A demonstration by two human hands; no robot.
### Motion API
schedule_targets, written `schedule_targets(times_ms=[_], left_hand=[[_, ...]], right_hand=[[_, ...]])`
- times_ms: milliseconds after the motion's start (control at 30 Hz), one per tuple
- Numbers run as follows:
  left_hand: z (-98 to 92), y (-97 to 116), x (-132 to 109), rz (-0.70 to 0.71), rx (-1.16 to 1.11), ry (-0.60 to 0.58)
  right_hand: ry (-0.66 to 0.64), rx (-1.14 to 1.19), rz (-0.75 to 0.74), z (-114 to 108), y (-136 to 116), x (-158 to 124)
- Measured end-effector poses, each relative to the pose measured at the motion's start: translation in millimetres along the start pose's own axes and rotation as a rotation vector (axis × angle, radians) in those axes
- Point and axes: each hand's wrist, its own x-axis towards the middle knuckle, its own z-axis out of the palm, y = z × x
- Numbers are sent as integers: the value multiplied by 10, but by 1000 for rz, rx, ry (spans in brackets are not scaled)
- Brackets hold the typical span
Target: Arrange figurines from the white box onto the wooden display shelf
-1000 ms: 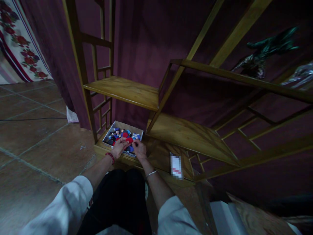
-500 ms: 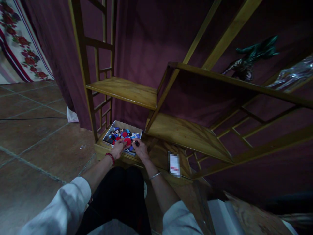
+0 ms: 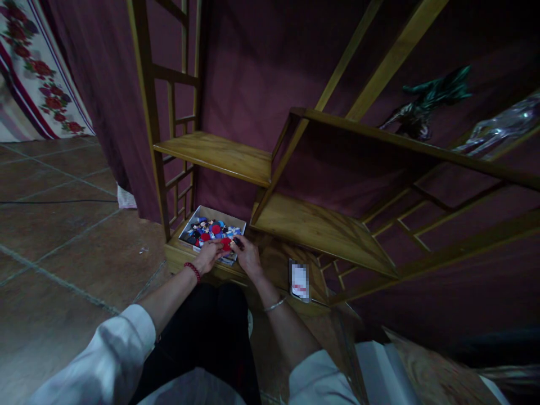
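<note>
A shallow white box [image 3: 212,212] of several small colourful figures, mostly red and blue, sits on the lowest board of a wooden shelf unit [image 3: 219,154]. My left hand [image 3: 208,256] rests at the box's near edge, fingers curled around a red round piece [image 3: 226,244]. My right hand [image 3: 248,254] is just right of it, pinching a small dark piece [image 3: 237,242] between thumb and fingers. Both hands are over the box's front right corner.
A small white card or packet [image 3: 299,281] lies on the bottom board to the right of my hands. Upper shelves hold a dark green figure [image 3: 426,101] and a clear wrapped thing [image 3: 502,126]. Maroon cloth hangs behind. Tiled floor [image 3: 63,236] spreads to the left.
My view has drifted slightly right and closer. My right hand has lifted from the box's contents with a small dark piece pinched in it; my left hand stays on the red piece.
</note>
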Motion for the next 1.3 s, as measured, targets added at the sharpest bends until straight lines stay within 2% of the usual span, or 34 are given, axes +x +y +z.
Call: schedule_targets(times_ms=[200,500,1100,1300], left_hand=[[52,59,-116,-17,23,-58],[103,107,-187,-25,53,-97],[206,188,-338,-46,60,-62],[216,199,-368,-46,62,-63]], right_hand=[[3,-47,-68,-55,-80,-11],[-11,-63,-86,-118,-139,-12],[-9,-129,-158,-169,-200,-44],[2,-51,-148,-151,-176,-55]])
